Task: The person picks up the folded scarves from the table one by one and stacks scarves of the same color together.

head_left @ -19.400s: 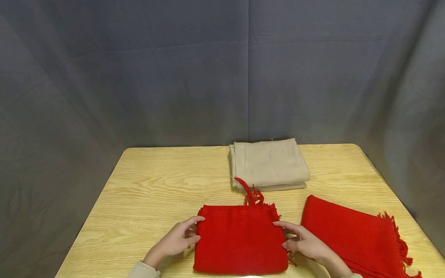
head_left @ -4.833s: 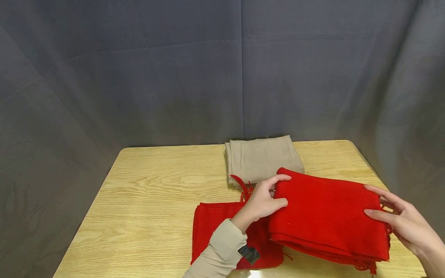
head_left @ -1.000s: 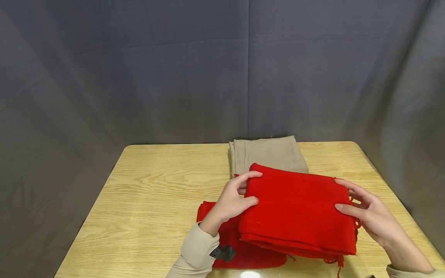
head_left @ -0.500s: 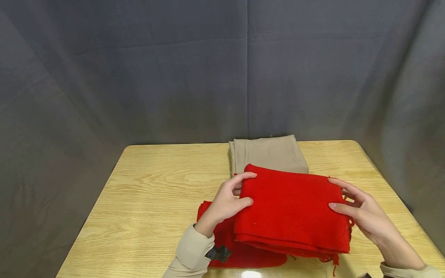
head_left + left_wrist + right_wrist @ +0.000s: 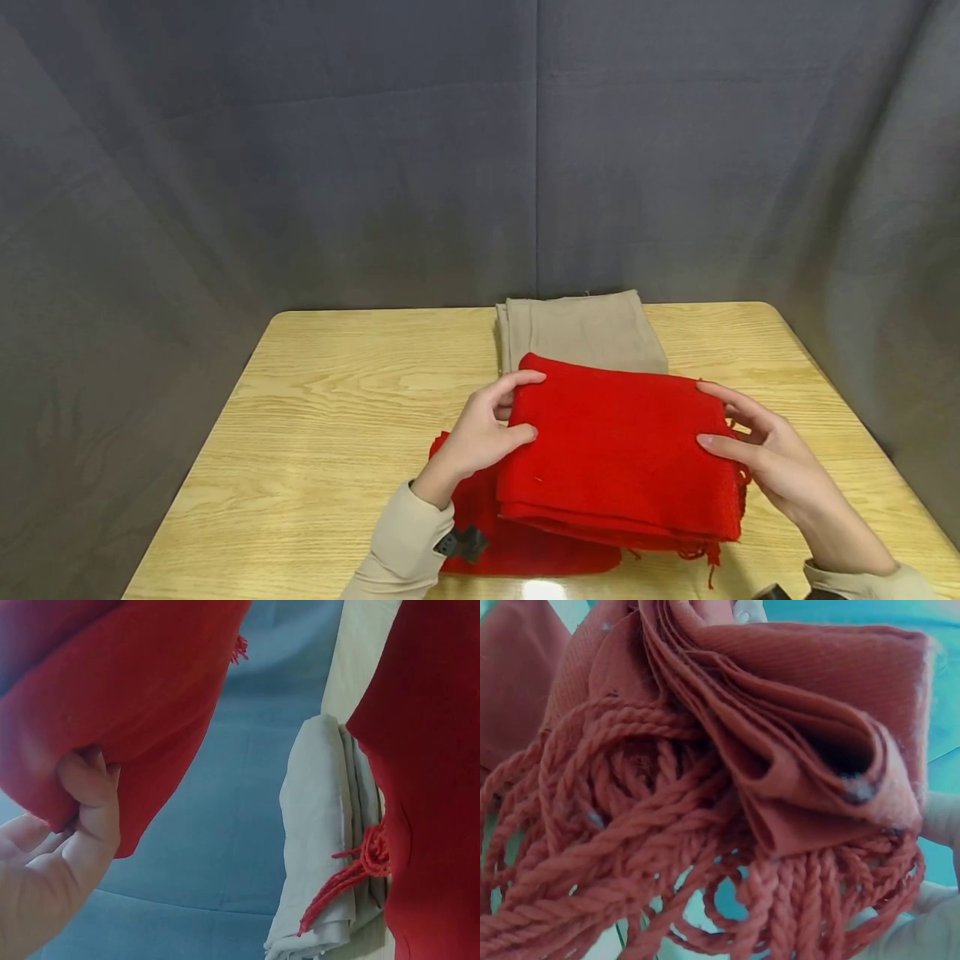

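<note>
Both hands hold a folded red scarf (image 5: 615, 450) above the table, tilted so its layered near edge shows. My left hand (image 5: 480, 429) grips its left side, thumb on top and fingers behind. At the opposite side my right hand (image 5: 780, 462) pinches it the same way. Twisted fringe (image 5: 780, 900) hangs from the right end, and the folds show in the right wrist view. Underneath, a second folded red scarf (image 5: 540, 554) lies on the table, mostly covered. The left wrist view shows my left hand (image 5: 79, 832) with fingers curled on the held scarf (image 5: 135, 697).
A folded beige cloth (image 5: 585, 333) lies at the back of the wooden table (image 5: 322, 417), partly behind the held scarf. Red fringe (image 5: 341, 874) overlaps that cloth in the left wrist view. Grey curtain (image 5: 375, 167) surrounds the table's back and sides.
Earlier both hands touched the other scarf on the table, while this one lay at the right. It was then lifted, folded smaller, and has moved left over the other scarf.
</note>
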Action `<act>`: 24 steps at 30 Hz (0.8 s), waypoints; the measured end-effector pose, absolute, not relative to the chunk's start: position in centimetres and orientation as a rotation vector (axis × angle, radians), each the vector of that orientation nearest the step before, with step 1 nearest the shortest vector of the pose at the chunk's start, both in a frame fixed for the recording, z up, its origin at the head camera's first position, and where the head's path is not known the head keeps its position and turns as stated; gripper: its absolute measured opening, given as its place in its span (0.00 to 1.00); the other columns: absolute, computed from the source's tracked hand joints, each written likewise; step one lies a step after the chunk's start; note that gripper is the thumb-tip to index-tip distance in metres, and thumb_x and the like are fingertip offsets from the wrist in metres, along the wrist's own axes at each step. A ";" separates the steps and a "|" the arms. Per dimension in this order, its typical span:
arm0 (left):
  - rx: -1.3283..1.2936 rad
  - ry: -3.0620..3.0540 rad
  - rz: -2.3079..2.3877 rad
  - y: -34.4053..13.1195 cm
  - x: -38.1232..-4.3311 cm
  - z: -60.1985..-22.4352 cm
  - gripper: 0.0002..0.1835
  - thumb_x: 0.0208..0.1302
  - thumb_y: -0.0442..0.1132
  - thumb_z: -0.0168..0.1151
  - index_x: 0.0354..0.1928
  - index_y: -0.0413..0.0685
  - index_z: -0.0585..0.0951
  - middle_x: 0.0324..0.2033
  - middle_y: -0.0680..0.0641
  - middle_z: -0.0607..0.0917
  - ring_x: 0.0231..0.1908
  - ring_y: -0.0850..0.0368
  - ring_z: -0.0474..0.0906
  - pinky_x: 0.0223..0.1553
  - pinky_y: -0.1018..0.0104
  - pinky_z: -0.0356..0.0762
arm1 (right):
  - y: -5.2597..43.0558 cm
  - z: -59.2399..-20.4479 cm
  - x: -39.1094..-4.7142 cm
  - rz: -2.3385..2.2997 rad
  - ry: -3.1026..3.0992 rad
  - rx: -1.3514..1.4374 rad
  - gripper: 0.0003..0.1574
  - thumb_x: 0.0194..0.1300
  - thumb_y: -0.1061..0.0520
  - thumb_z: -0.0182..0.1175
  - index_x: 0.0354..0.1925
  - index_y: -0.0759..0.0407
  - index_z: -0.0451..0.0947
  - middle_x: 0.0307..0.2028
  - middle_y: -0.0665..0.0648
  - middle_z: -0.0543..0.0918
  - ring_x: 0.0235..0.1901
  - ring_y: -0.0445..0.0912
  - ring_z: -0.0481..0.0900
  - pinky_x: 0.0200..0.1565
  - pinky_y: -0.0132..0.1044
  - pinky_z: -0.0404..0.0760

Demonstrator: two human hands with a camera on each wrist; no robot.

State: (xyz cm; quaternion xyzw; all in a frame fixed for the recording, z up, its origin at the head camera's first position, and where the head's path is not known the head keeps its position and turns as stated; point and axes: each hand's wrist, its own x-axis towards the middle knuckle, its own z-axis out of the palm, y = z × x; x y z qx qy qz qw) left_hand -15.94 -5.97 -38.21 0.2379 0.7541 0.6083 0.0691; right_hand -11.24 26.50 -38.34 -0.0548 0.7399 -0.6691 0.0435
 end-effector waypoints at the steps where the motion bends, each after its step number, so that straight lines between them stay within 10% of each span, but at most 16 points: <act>1: 0.714 2.274 1.829 -6.0 -15.9 -38.2 0.29 0.50 0.25 0.56 0.57 0.51 0.72 0.43 0.49 0.77 0.33 0.54 0.73 0.35 0.64 0.74 | 26.4 -38.4 -11.3 -2.045 2.265 -0.171 0.34 0.59 0.69 0.55 0.62 0.48 0.65 0.44 0.53 0.64 0.39 0.42 0.66 0.30 0.31 0.76; 24: 0.653 2.293 1.832 -8.1 -16.0 -38.1 0.29 0.50 0.24 0.57 0.58 0.48 0.71 0.42 0.45 0.78 0.33 0.53 0.74 0.35 0.63 0.75 | 24.3 -37.7 -12.3 -2.009 2.255 -0.235 0.34 0.59 0.67 0.57 0.63 0.51 0.65 0.43 0.54 0.66 0.38 0.42 0.69 0.32 0.33 0.78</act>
